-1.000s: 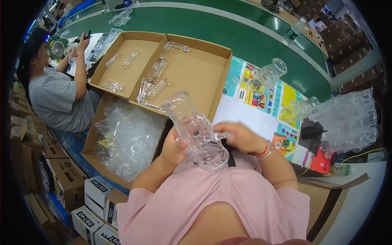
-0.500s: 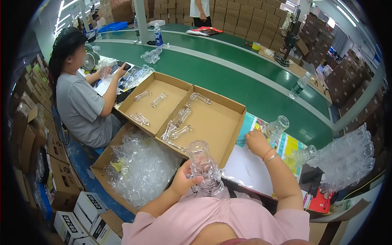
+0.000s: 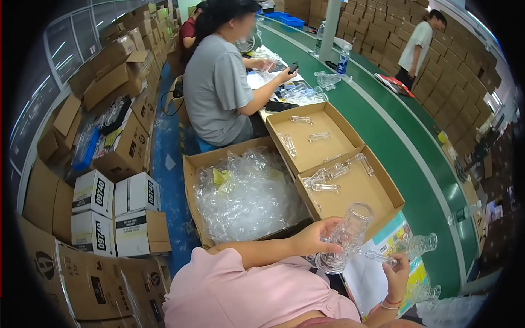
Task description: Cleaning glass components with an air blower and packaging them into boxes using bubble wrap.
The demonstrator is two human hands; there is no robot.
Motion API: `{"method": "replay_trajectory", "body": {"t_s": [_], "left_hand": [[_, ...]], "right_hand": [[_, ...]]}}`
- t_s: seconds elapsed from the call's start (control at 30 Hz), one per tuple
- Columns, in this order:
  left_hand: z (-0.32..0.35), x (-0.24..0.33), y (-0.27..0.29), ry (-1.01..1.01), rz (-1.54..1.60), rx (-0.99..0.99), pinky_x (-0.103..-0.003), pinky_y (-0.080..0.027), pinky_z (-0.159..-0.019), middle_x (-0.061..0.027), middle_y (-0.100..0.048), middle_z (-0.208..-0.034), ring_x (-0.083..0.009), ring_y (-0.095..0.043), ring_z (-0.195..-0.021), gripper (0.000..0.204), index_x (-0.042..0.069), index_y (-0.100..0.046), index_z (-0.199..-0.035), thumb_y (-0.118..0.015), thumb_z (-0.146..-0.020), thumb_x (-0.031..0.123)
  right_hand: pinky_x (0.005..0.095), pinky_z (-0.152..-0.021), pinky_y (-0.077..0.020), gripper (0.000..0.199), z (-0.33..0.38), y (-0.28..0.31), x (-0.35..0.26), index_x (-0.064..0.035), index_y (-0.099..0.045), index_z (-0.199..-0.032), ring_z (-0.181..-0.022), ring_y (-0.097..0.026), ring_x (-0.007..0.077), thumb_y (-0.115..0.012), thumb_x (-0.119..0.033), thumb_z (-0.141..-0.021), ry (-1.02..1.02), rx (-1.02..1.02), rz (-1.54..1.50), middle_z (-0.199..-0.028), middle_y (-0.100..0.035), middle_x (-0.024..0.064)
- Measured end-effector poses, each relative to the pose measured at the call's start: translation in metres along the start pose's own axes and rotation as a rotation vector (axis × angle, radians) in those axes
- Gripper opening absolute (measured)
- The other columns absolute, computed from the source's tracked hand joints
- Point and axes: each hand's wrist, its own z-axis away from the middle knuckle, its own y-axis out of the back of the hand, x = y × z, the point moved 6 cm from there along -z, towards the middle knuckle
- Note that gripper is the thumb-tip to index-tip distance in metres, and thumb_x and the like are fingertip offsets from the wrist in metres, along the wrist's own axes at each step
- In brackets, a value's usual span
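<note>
My left hand [image 3: 319, 237] is wrapped round a clear glass vessel [image 3: 350, 232], a tall, bulging cylinder with a wide base, tilted slightly to the right. Between the fingers of my right hand [image 3: 398, 277] is a small clear glass tube [image 3: 379, 257]. Its far end points at the vessel's right side; whether the two touch I cannot tell. Beyond my hands, a divided cardboard tray [image 3: 383, 210] holds several similar glass tubes [image 3: 326, 187]. Another clear glass vessel [image 3: 418, 244] lies just past my right hand.
A carton [image 3: 190, 188] of clear plastic bags stands left of the tray. White paper [image 3: 367, 281] lies below my hands. A co-worker in grey [image 3: 214, 93] sits at the far left, holding a dark object. A green conveyor [image 3: 383, 128] runs along the right; white boxes [image 3: 94, 191] are stacked left.
The view has swung left. My right hand has come from the papers beside the tray to the vessel's side, and a small glass tube now shows in it. My left hand keeps the vessel.
</note>
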Motion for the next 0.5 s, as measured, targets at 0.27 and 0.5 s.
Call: {"method": "replay_trajectory", "body": {"t_s": [0.27, 0.5], "left_hand": [[-0.002, 0.026, 0.000, 0.054, 0.260, 0.116, -0.030, -0.040, -0.092, -0.0064, -0.054, -0.115, -0.0149, -0.052, -0.106, 0.063, 0.004, -0.040, -0.125, -0.073, -0.074, 0.016], [-0.011, 0.083, -0.029, -0.038, 0.196, 0.060, -0.035, -0.043, -0.093, -0.0145, -0.053, -0.118, -0.0237, -0.052, -0.109, 0.073, -0.001, -0.037, -0.127, -0.076, -0.070, 0.023]], "right_hand": [[0.0380, -0.086, -0.0457, 0.046, -0.005, -0.027, -0.045, 0.0016, -0.043, -0.117, -0.087, -0.059, 0.0235, -0.060, -0.013, -0.076, 0.006, 0.157, -0.453, -0.091, -0.059, 0.0127], [0.0308, -0.080, -0.0437, 0.035, -0.018, -0.055, -0.097, -0.0010, -0.041, -0.117, -0.090, -0.056, 0.0190, -0.052, -0.018, -0.088, 0.196, -0.106, -0.643, -0.098, -0.059, 0.0136]]}}
